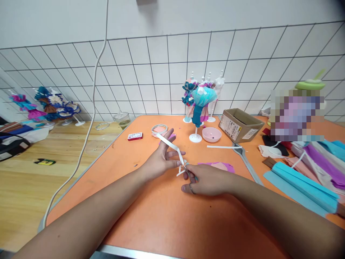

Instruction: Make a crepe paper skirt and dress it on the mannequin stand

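Over the middle of the orange table, my left hand [164,154] pinches a narrow white strip [172,145], which runs across its fingers and bends down toward my right hand. Closed around small scissors [185,167], my right hand [205,178] wears a ring; the handles are mostly hidden by the fingers. The metal blades meet the strip's lower end, where a short folded white piece [181,173] hangs. Beyond the hands, a small dress form [198,108] in turquoise and teal crepe paper stands on a white base, beside a pink bowl [211,135].
A cardboard box [239,126] sits at the back right, with folded coloured crepe paper [304,187] to the right. Behind my left hand lie a tape roll [159,129] and a small red-and-white box [135,136]. A white cable [93,108] hangs at left.
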Motion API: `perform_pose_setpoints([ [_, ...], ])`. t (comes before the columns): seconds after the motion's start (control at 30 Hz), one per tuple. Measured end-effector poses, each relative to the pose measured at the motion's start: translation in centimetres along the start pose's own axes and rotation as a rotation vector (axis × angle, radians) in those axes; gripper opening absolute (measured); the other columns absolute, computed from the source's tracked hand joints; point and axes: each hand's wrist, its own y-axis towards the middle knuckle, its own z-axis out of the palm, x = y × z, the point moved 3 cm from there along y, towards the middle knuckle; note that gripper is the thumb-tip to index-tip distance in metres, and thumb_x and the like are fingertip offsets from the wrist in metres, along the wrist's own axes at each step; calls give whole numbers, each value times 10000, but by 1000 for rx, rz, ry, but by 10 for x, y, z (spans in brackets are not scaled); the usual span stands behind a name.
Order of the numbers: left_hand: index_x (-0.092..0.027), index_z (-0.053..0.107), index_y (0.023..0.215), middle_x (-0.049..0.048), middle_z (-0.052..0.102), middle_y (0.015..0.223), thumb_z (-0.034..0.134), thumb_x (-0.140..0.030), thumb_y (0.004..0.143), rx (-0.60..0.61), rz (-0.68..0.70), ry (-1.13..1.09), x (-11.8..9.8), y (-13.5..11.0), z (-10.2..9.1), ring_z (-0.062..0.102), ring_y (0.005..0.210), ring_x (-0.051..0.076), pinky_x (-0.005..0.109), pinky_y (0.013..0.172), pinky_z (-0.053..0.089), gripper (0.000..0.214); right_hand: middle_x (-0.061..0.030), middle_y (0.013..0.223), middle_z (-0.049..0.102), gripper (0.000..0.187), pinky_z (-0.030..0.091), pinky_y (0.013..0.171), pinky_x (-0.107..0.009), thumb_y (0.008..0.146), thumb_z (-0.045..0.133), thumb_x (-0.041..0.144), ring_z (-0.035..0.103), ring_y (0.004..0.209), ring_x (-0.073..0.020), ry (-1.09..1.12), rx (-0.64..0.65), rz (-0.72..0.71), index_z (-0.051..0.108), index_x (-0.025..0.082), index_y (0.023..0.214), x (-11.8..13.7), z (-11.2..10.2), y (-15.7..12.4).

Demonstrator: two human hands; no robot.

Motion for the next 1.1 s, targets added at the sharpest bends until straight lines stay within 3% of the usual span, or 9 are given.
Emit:
perform_pose_setpoints([
  [0.2,-497,141,1423,91,47,1551,720,-71,648,70,-87,-53,4,2,-4,570,1107,293,420,789,546,1057,-21,830,648,340,266,507,-269,732,553,513,602,707,-230,-349,-196,57,548,254,952,7,-1,-7],
  [0.37,-470,143,1433,107,130,1533,684,-34,641,86,-165,-185,4,2,-5,587,1098,269,423,849,511,1053,-86,878,630,294,300,537,-308,783,477,388,598,747,-258,-615,-356,59,565,184,975,23,1,-11],
  [0.53,-475,147,1428,93,153,1530,658,-3,623,75,-186,-250,7,5,-10,585,1093,245,398,841,508,1064,-85,884,614,332,340,551,-316,791,477,442,578,757,-246,-602,-324,48,558,184,985,26,4,-12],
  [0.7,-443,163,1436,92,204,1519,625,33,594,71,-217,-290,11,6,-12,583,1090,218,368,873,472,1072,-92,958,587,321,350,550,-309,748,544,336,541,831,-263,-699,-429,63,544,193,1035,25,4,-11],
  [0.87,-395,180,1448,110,288,1480,609,43,595,62,-256,-333,7,3,-8,600,1057,202,406,967,406,1051,-92,919,592,274,379,593,-324,750,533,285,543,825,-259,-696,-390,14,566,190,1005,23,7,-10],
  [1.0,-408,238,1429,65,336,1456,624,24,614,13,-176,-396,0,5,-14,633,980,161,394,1029,368,1000,-101,884,614,257,368,585,-319,747,531,311,557,800,-263,-665,-398,5,598,177,956,20,9,-9],
  [1.1,-415,245,1424,51,346,1451,634,14,635,-6,-118,-403,-5,7,-19,620,1032,166,383,1047,361,979,-68,825,645,268,337,551,-287,739,557,360,572,737,-230,-509,-420,-49,614,198,944,17,9,-5],
])
